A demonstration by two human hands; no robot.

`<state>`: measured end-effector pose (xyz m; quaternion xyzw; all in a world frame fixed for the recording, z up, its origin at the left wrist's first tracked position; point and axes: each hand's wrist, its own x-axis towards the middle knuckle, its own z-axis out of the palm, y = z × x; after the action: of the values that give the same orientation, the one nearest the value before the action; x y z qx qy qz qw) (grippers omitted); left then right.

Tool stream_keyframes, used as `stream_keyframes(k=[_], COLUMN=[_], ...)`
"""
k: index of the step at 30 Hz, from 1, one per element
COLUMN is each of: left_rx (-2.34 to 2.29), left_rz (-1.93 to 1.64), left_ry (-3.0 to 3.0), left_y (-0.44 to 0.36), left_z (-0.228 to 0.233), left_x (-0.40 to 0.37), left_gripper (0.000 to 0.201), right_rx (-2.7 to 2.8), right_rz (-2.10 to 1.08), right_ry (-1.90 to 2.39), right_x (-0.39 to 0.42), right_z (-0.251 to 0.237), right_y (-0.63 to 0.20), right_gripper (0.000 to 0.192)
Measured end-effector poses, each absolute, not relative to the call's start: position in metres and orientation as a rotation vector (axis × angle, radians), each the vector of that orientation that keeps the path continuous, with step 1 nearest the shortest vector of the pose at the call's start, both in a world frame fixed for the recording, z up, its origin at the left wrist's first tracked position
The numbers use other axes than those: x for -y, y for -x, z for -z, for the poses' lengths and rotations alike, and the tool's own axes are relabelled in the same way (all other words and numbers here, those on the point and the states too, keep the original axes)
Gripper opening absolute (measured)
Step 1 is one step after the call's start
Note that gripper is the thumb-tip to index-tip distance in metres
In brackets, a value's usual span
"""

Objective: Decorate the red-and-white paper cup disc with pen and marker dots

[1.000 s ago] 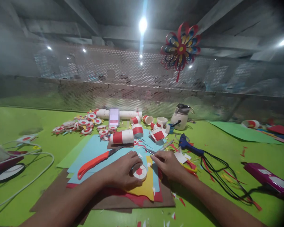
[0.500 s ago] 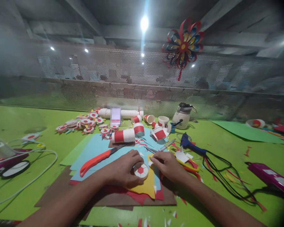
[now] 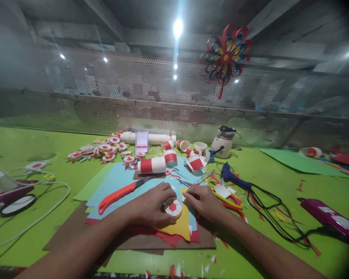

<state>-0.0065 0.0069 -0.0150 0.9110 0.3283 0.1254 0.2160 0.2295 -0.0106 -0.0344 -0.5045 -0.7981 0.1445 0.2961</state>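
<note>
Yellow paper [image 3: 180,226] on the green desk [image 3: 46,155] is pinned flat beneath a red-and-white disc [image 3: 173,207], gripped by the left hand [image 3: 151,207] while the right hand [image 3: 205,201], fingers pinched narrow, steadies its edge.

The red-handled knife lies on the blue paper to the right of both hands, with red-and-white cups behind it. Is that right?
Not quite. In the head view the red-handled knife lies to the left of both hands, beside the left hand. The blue paper and cups are as stated.
</note>
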Motion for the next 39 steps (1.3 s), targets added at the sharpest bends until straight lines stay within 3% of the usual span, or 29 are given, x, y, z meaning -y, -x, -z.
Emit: stream_keyframes(k=[39], left_rx=[-0.908], left_rz=[-0.357], left_ry=[-2.532], left_y=[0.0065], left_z=[0.0164], left_x=[-0.0075], left_gripper=[0.04], right_rx=[2.15], right_rz=[-0.378], right_ry=[1.35], right_x=[0.0122], right_z=[0.0323], right_y=[-0.228], right_gripper=[0.029])
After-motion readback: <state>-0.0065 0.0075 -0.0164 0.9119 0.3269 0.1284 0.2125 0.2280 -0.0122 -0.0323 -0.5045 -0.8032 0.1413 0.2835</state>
